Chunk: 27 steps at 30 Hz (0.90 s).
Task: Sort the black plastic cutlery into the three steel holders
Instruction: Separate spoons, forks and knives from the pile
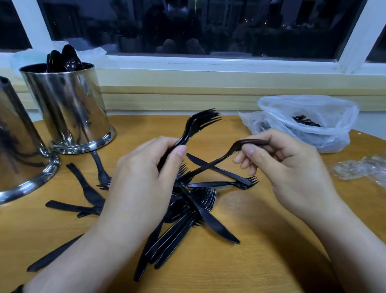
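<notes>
My left hand [143, 179] grips a small bunch of black forks [201, 121] by the handles, tines up and tilted right. My right hand [287, 167] pinches the head end of a single black fork [216, 162] whose handle slants down toward the pile. Under both hands a heap of black forks and knives [196, 213] lies on the wooden table [246, 277]. At the left stand two steel holders: one with black spoons [68, 106] and a nearer one [9, 155] cut off by the frame edge, its contents unclear.
A clear plastic bag [309, 121] with more black cutlery sits at the back right, next to crumpled clear wrap [374, 172]. Loose knives and a fork [87, 186] lie beside the holders. A window sill and dark window run along the back.
</notes>
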{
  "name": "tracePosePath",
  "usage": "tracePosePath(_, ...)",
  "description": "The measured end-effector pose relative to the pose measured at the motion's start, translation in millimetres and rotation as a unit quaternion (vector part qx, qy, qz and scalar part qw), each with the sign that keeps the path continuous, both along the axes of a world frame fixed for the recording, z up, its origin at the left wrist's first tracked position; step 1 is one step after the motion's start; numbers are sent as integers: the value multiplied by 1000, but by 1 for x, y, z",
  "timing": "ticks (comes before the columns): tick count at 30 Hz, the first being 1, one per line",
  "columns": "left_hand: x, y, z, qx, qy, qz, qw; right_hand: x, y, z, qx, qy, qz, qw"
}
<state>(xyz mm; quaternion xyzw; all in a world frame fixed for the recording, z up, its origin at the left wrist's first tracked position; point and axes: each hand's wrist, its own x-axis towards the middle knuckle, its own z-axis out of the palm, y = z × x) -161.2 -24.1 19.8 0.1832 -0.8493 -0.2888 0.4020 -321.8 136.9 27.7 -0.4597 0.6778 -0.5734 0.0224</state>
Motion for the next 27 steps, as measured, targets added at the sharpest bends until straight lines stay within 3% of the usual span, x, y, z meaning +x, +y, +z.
tracePosePath(5,-1,4,-2,86,-38,-65,993,6,-8,0,-75,-97,30,992)
tracePosePath(9,-4,8,-6,142,-87,-129,978,8,-12,-2,-56,-126,37,990)
tracePosePath(12,-4,7,-7,154,-94,-112,977,-10,-3,-8,7,-92,-43,995)
tracePosePath(14,-5,5,-6,147,-109,-94,979,-29,8,-13,97,-33,-134,986)
tracePosePath(18,-6,3,-5,134,-127,-86,979,-48,20,-24,332,10,-192,923)
tracePosePath(27,-7,3,-9,77,-163,-65,982,-42,7,-31,372,-2,-197,907)
